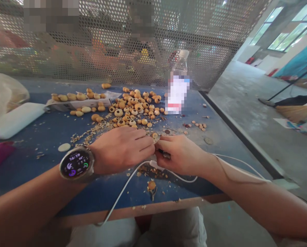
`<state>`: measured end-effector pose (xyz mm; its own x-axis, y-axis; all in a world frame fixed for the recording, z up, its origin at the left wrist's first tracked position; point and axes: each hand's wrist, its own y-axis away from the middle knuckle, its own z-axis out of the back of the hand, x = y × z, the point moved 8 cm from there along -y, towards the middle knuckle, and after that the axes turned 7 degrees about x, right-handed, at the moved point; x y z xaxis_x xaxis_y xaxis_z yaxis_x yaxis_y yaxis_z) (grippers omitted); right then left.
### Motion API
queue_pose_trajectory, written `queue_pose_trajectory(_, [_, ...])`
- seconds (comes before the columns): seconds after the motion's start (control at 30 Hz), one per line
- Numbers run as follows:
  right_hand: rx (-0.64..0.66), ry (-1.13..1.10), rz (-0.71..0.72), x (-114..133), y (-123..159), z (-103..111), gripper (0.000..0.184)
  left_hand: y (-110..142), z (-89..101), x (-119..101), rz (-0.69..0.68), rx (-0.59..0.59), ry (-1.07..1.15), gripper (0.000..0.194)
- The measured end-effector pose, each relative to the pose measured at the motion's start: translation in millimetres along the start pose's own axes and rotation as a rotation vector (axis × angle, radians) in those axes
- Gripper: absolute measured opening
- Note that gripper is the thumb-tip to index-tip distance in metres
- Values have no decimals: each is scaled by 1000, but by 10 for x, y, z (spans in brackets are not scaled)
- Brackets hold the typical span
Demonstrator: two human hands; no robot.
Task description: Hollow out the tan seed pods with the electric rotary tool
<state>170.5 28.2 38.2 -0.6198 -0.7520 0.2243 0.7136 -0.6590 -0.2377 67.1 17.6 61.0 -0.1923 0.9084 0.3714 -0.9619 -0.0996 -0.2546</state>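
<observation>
from my remote view, the left hand (120, 149) and right hand (180, 154) meet above the table's near side, fingers closed narrow on a small tan disc (156, 138), pinched for grip; hollow round seed shells (133, 106) lie heaped farther off on the blue table (40, 171), within reach.

Right here on the worktable (27, 171), the left hand (120, 151) and right hand (181, 154) meet at the fingertips, with a heap of hollow round shells (133, 108) just ahead of them! To the heap's right stands a plastic bottle (180, 65), backed by a perforated metal screen (207, 58). A white cable (133, 181) runs beneath the hands, and a plastic bag (4, 99) sits far left!
</observation>
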Motion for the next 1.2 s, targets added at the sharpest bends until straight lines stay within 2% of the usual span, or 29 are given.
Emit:
queue_pose_trajectory(0.1, [-19,70,27,30,19,13,10,-16,-37,5,41,6,93,27])
queue_pose_trajectory(0.2, [-41,145,79,82,36,32,13,-9,-47,64,138,-20,212,32])
queue_pose_trajectory(0.37, [-69,294,127,147,43,63,17,38,-128,181,308,4,519,31])
queue_pose_trajectory(0.53, [-83,355,151,186,32,109,20,100,-288,316,476,44,879,42])
queue_pose_trajectory(0.7, [-47,488,153,191,24,71,20,130,-478,360,579,130,1082,44])
queue_pose_trajectory(0.93, [-19,513,136,187,29,34,17,116,-532,329,570,180,1147,44])
queue_pose_trajectory(1.07, [38,489,150,195,38,-24,18,88,-465,291,471,164,1062,38])
queue_pose_trajectory(1.2, [131,368,108,146,24,-74,17,62,-393,247,395,148,926,36])
